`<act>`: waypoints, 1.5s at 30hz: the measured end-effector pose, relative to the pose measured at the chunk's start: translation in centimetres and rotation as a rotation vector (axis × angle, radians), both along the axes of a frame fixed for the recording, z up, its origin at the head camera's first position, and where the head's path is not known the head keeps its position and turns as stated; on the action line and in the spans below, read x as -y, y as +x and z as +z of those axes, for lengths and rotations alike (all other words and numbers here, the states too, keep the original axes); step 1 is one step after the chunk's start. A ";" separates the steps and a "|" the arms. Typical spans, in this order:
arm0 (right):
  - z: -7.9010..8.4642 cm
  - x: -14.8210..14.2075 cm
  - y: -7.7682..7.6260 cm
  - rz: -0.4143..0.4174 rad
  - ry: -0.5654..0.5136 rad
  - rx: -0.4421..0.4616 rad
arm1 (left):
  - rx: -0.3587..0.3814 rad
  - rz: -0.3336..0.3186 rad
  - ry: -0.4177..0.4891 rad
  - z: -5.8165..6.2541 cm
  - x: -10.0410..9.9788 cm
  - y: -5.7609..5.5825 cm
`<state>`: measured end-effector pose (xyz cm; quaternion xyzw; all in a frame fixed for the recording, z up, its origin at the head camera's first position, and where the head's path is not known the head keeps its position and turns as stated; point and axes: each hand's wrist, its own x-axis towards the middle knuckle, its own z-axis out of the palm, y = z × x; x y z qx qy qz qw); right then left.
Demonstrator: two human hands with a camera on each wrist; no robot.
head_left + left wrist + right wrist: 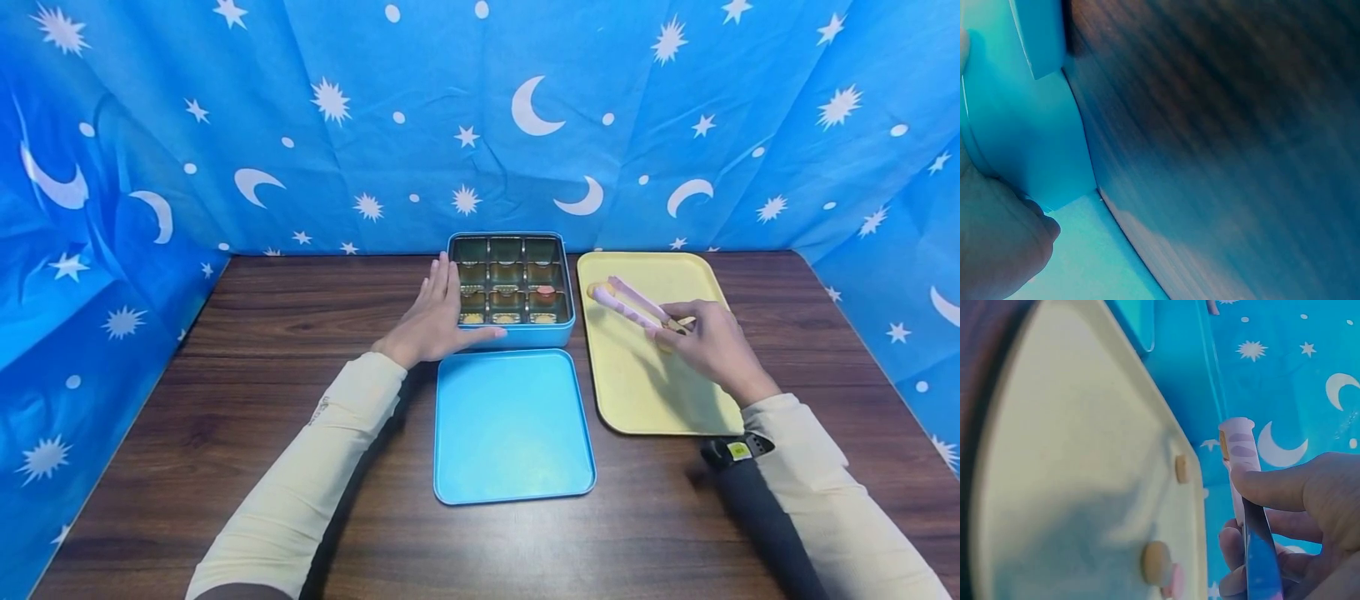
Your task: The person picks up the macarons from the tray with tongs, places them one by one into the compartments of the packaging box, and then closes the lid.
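My right hand (708,337) grips pink tongs (1241,456) above the yellow tray. Between the tong tips shows a tan cookie (1223,447), mostly covered by the tong arm. My left hand (431,317) lies with straight fingers along the left side of a blue tin (536,336), its thumb on the front wall. Inside the tin is a gold divided insert (507,250). Pale yellow cookies (507,318) sit in its front row, and a pink cookie (545,292) in the right compartment just behind. The left wrist view shows mainly the tin's side.
On the yellow tray (1072,425) lie a tan cookie (1157,564), a pink cookie (1175,581) and a smaller-looking one near the rim. A flat blue lid (513,429) rests in front of the tin. A blue starry cloth (420,67) hangs behind the wooden table (285,333).
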<state>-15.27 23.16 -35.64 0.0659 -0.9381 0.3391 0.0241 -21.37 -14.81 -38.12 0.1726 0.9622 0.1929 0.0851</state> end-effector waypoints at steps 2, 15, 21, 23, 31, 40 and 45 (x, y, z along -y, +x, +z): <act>0.4 0.3 -0.2 0.006 -0.008 -0.009 | 0.002 0.000 0.000 0.0 0.0 0.0; 1.6 3.7 -1.5 0.035 -0.031 0.031 | 0.006 0.005 0.002 0.1 0.0 0.1; 1.8 5.8 -2.0 0.054 -0.040 0.058 | 0.002 0.003 0.001 0.1 0.0 0.0; 1.8 6.5 -2.2 0.055 -0.039 0.064 | -0.001 0.002 -0.001 0.1 0.0 0.0; 1.6 8.7 -3.0 0.073 -0.058 0.049 | -0.006 0.008 0.010 0.1 0.0 0.0; 1.2 10.1 -3.7 0.091 -0.051 0.044 | -0.010 0.003 -0.001 -0.1 0.0 -0.1; 1.2 10.5 -3.9 0.092 -0.044 0.047 | -0.009 0.007 0.003 -0.1 0.0 -0.1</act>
